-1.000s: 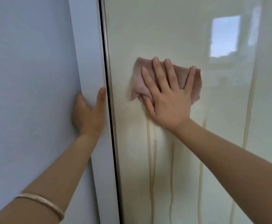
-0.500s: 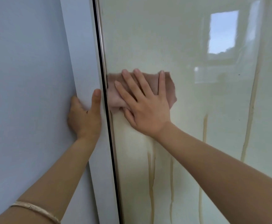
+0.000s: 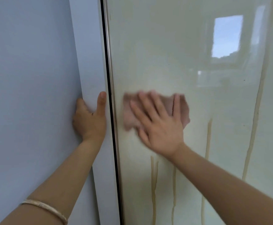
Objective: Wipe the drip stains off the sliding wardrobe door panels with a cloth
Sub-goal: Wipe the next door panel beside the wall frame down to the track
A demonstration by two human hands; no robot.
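Up close from the head: right hand (image 3: 160,125) spread flat, pressing pink cloth (image 3: 178,106) on shiny door panel (image 3: 156,46), above brown drip stains (image 3: 154,179). Left hand (image 3: 90,117) holding white frame edge (image 3: 90,65), thumb up. Bracelet (image 3: 46,208) on wrist.

A pink cloth (image 3: 178,109) is pressed flat against the glossy cream door panel (image 3: 165,54) at the centre of the frame by the right hand (image 3: 158,125), whose fingers (image 3: 147,103) are spread straight over it and blurred. Tan drip stains (image 3: 153,184) are seen running down the panel below and to the right. At centre left, the white frame edge (image 3: 90,78) is gripped by the left hand (image 3: 88,120). A thin bangle (image 3: 46,208) is worn on the lower-left forearm.
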